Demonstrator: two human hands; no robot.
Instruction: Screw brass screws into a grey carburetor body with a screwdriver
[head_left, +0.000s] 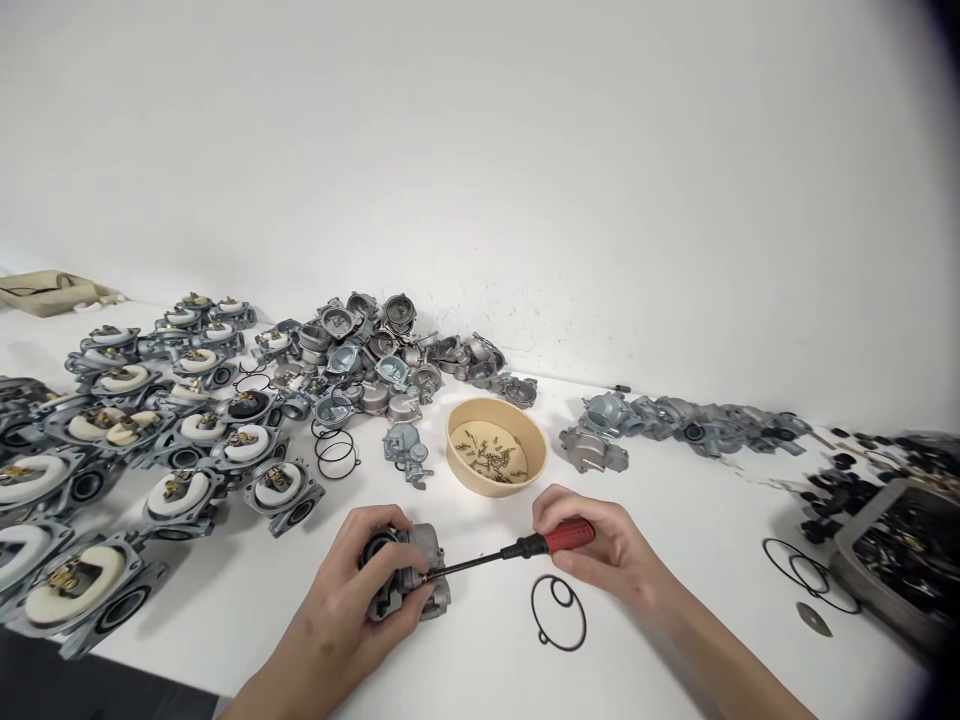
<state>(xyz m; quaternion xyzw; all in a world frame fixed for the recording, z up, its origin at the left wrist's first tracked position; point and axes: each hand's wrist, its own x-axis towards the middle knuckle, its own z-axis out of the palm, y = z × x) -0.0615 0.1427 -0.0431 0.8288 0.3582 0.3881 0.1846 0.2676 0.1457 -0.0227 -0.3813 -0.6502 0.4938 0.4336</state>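
Observation:
My left hand (360,580) is closed around a grey metal carburetor body (411,575), holding it on the white table (675,520) near the front edge. In my right hand (600,545) is a screwdriver with a red and black handle (559,540). Its thin shaft points left and its tip touches the right side of the carburetor body. A black rubber gasket ring (559,612) lies flat on the table just below the screwdriver.
A tan bowl (496,450) of small screws stands behind my hands. Rows of carburetor halves with white floats (180,430) fill the left. A heap of metal covers (375,360) lies at the wall, more castings (675,420) and black parts (885,520) at the right.

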